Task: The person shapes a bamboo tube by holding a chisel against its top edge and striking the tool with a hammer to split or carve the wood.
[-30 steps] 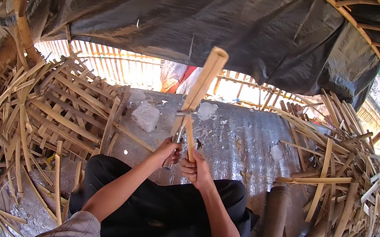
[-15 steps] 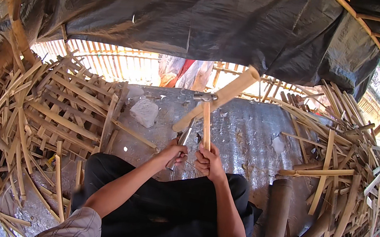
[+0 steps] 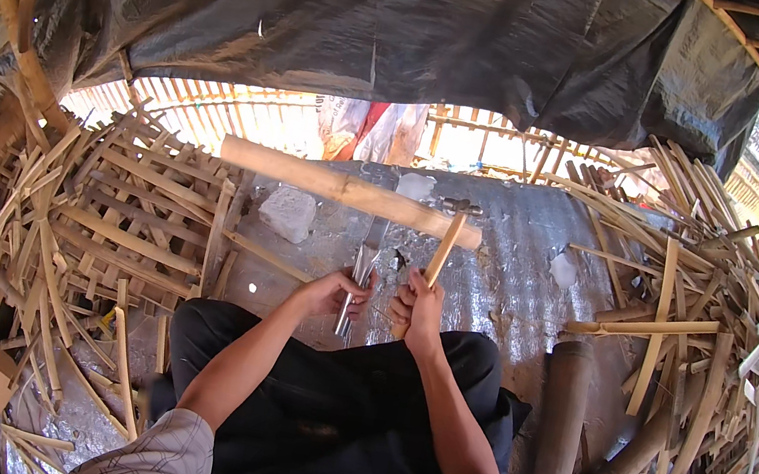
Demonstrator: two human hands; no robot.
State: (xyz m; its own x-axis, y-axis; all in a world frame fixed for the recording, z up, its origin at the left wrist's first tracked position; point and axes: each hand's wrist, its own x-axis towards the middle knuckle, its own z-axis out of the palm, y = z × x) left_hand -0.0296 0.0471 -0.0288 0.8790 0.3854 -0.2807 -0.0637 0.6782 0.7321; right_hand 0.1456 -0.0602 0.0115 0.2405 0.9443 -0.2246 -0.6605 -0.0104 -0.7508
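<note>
My left hand (image 3: 336, 294) is closed around the shiny metal handle of a bladed tool, likely a knife (image 3: 364, 263), whose flat blade points away from me. At the blade's far end a pale length of bamboo (image 3: 328, 182) lies crosswise, sloping slightly down to the right. It seems to rest on or be caught by the blade; the exact contact is hidden. My right hand (image 3: 421, 307) grips the wooden handle of a hammer (image 3: 442, 250). The hammer's small metal head is just above the bamboo's right end, with its handle crossing in front of it.
Bamboo slats form a lattice stack (image 3: 140, 215) on the left. A big heap of split bamboo (image 3: 677, 391) fills the right, beside a thick bamboo pole (image 3: 560, 421). A pale stone block (image 3: 287, 213) sits on the grey sheet (image 3: 499, 309). Black plastic sheeting (image 3: 367, 22) hangs ahead.
The bamboo has swung from a steep diagonal to nearly level, its bulk now further left. The hammer has moved right and tilted right. Both hands keep their grips.
</note>
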